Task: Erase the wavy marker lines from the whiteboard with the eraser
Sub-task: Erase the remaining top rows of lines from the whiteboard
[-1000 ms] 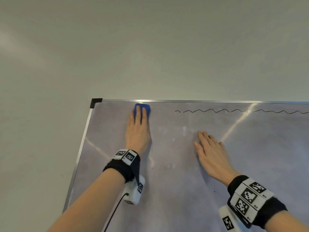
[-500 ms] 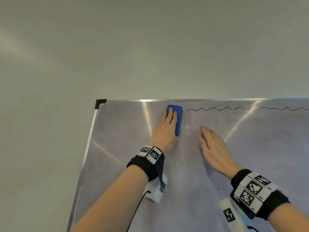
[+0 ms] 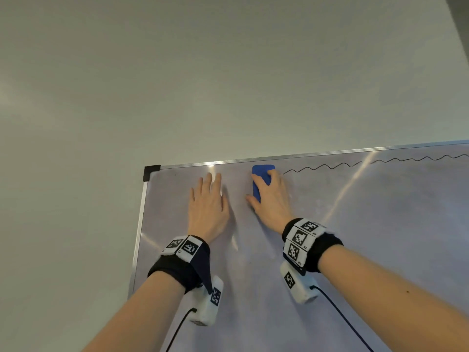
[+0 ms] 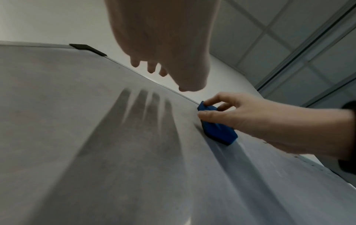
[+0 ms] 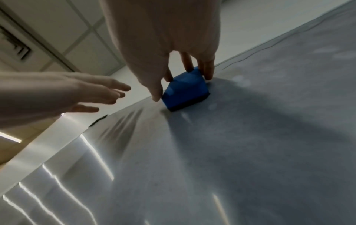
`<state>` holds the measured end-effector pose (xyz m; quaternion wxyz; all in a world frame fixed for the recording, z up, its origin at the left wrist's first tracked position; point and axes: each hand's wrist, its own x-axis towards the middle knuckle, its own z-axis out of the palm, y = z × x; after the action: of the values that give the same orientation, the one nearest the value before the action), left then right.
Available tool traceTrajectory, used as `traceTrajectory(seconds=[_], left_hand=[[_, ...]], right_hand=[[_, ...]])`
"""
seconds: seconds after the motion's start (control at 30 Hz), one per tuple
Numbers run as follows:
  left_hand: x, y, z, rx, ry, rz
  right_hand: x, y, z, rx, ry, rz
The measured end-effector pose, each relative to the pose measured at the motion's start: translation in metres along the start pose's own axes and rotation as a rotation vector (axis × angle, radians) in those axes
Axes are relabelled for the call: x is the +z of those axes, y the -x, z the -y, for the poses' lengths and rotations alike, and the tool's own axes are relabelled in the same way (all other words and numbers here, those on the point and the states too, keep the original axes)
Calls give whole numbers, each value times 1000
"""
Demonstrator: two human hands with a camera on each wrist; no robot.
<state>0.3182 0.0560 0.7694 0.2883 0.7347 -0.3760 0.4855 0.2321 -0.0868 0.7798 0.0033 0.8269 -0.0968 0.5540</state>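
**Eraser in right hand at start of remaining wavy line**

Wall-mounted whiteboard (image 3: 330, 250) filled the lower view under a plain pale wall (image 3: 177, 72). Right hand (image 3: 272, 199) grasped the blue eraser (image 3: 261, 174), thumb on its left edge, fingers curled over the right, felt face flat on the board near the top rail, probably so a sideways sweep could cover the line. Wavy marker line (image 3: 330, 166) began just right of the eraser and ran along the top edge; board left of it looked clean. Left hand (image 3: 206, 204) had fingers straight and released, holding nothing; wrist views showed it hovering just off the board, likely ready to brace. Line's far end was cut off at the frame edge, a glare streak broke it midway, and fingers hid the eraser's right edge.
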Motion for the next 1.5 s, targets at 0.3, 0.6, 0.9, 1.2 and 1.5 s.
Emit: traceTrajectory(seconds=[0.3,0.6,0.9,1.2,1.5], left_hand=[[22,-15,-14,75,-33,5],[33,-18,-14,239,-143,3],[32,-16,-4,285,-152,13],[39,-17,-1,295,-170,-1],[42,-18,-9,254,-209,-40]], right_hand=[[-18,-3,-37,-116,85,-47],[-42,8,-89,201,120,-204],[-24,21,-64,-121,135,-99],[-33,8,-89,171,127,-263],[-30,4,-72,-147,174,-117]])
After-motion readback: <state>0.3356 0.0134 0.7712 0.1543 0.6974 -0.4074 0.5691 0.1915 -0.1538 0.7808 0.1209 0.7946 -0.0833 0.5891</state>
